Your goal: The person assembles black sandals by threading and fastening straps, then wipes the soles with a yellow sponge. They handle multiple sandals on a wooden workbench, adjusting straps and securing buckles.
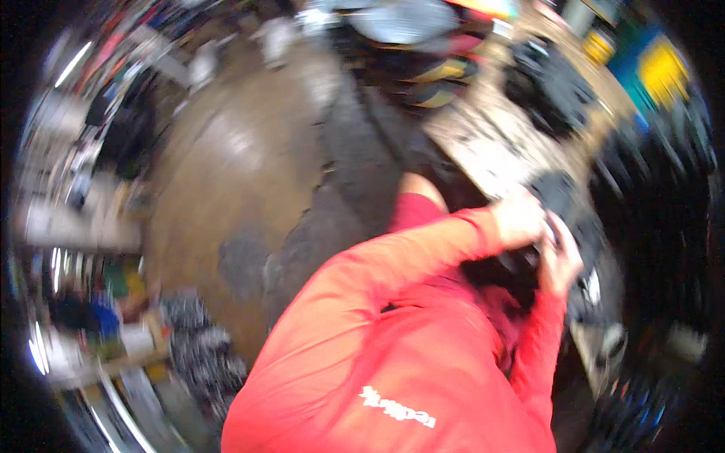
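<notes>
My left hand (519, 219) and my right hand (560, 255) meet above the near part of a pale, worn workbench (483, 155). Both have their fingers closed, the right in what looks like a pinch. Whatever lies between them is too small and blurred to name. Just beyond the fingers is a dark grey piece (555, 190), its kind unclear; I cannot tell whether the hands touch it. More dark material (596, 253) lies to the right of my right hand. Farther along the bench sits a black, lumpy heap (550, 84).
A stack with a round grey top (404, 24) stands beyond the bench. At the far right are a yellow container (598, 47) and a yellow-and-teal block (664, 72). Dark items in rows (649, 155) flank the bench's right. A grey-black pile (198, 336) is on the left.
</notes>
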`<move>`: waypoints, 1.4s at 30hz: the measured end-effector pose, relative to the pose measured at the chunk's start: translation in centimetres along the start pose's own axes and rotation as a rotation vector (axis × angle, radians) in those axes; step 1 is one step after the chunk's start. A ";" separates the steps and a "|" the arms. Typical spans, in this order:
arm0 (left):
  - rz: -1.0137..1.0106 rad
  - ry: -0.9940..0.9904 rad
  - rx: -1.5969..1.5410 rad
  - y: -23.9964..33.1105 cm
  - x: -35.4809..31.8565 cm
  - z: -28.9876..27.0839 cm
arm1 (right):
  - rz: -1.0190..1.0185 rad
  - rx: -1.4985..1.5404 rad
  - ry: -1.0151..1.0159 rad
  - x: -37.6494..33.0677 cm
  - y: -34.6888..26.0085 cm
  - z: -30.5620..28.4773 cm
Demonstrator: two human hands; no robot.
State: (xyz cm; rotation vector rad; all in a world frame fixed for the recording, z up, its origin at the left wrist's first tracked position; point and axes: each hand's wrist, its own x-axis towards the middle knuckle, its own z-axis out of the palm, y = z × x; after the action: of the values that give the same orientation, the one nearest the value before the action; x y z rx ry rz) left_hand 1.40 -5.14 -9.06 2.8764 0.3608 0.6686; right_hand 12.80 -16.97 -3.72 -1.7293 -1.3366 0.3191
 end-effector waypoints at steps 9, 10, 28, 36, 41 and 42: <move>-0.120 0.185 0.206 -5.9 -4.8 -10.3 | 0.373 0.117 -0.291 2.9 2.1 0.2; -0.076 0.219 0.166 -6.2 -4.8 -10.5 | 0.293 -0.003 -0.322 3.0 1.2 0.1; -0.744 0.396 -0.955 -3.8 -10.0 -1.1 | -0.056 0.005 -0.269 3.8 0.9 0.9; -0.410 0.377 -0.626 -2.1 -5.1 -6.0 | -0.012 0.131 -0.231 3.8 1.5 1.1; -0.309 0.437 -0.407 -1.5 -4.6 -5.7 | 0.006 0.053 -0.220 3.4 1.7 1.4; -0.394 0.360 -0.374 -1.4 -4.8 -5.5 | -0.027 0.031 -0.204 3.4 1.7 1.5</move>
State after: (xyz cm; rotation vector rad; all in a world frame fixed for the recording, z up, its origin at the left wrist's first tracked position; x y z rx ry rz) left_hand -5.53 -4.55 -6.47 2.2395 0.7371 1.0431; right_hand 14.17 -13.29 -4.83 -1.6865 -1.4913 0.5100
